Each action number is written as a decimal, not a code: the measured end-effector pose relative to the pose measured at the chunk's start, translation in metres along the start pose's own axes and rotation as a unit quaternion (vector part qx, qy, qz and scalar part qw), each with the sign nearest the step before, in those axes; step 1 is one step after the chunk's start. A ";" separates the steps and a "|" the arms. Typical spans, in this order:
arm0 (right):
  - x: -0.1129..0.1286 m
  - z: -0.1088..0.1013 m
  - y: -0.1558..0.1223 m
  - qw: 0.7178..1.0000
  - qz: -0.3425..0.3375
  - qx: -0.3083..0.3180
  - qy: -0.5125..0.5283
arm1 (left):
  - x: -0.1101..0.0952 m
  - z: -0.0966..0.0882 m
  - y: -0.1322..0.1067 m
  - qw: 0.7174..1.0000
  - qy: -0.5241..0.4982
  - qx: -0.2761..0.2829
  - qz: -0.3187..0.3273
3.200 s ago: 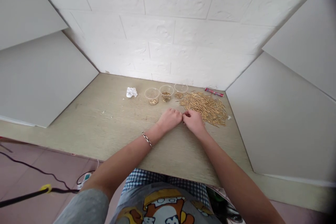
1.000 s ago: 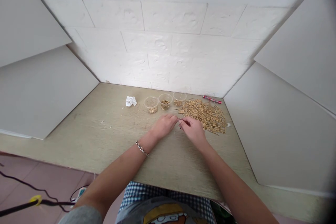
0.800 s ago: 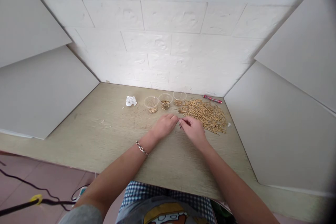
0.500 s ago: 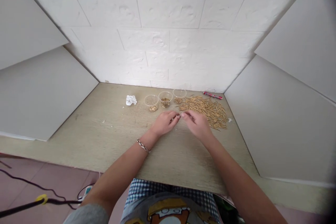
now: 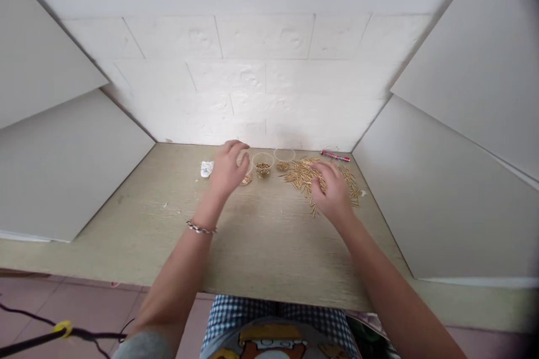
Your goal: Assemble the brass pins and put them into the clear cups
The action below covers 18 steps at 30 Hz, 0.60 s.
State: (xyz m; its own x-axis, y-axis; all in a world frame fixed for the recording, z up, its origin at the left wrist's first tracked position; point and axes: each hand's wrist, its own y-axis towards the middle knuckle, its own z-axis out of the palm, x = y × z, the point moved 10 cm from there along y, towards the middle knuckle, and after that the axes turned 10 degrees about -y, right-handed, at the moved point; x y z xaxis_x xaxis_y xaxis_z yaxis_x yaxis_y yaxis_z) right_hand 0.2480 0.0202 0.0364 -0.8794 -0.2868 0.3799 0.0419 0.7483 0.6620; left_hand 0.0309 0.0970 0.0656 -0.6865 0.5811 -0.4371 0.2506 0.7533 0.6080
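My left hand (image 5: 229, 169) is above the left clear plastic cup (image 5: 246, 179), which it partly covers. Its fingers curve forward with the thumb apart, and nothing shows between them. Over the pile of thin brass-coloured pins (image 5: 301, 174) is my right hand (image 5: 332, 189), fingers bent and thumb spread away from them. I see nothing held there, though the pins behind make the gap hard to read. The middle clear cup (image 5: 263, 170) contains small brass-coloured pieces, and the right clear cup (image 5: 283, 165) has some small parts at its bottom.
Crumpled white paper (image 5: 206, 169) lies left of the cups. A red patterned tube (image 5: 335, 156) rests behind the pins near the wall. Grey-white panels (image 5: 455, 196) stand at both sides of the wooden table (image 5: 269, 258). White scraps (image 5: 165, 205) dot the surface.
My hands were close together in front of the cups and have parted. The left went left and up over the left cup; the right went right onto the pins, some of which have shifted forward.
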 end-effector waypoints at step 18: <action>-0.009 0.022 -0.017 0.999 0.019 0.015 0.034 | 0.080 0.095 -0.002 0.817 0.197 0.521 -0.149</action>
State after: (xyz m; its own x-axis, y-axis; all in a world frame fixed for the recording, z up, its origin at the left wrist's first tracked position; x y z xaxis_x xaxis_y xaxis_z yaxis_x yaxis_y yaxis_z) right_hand 0.2449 0.0233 0.0076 -0.8430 -0.2979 0.4480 0.0592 0.7763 0.6275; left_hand 0.0404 0.1711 -0.0338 -0.9383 0.3338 -0.0904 0.3356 0.8163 -0.4702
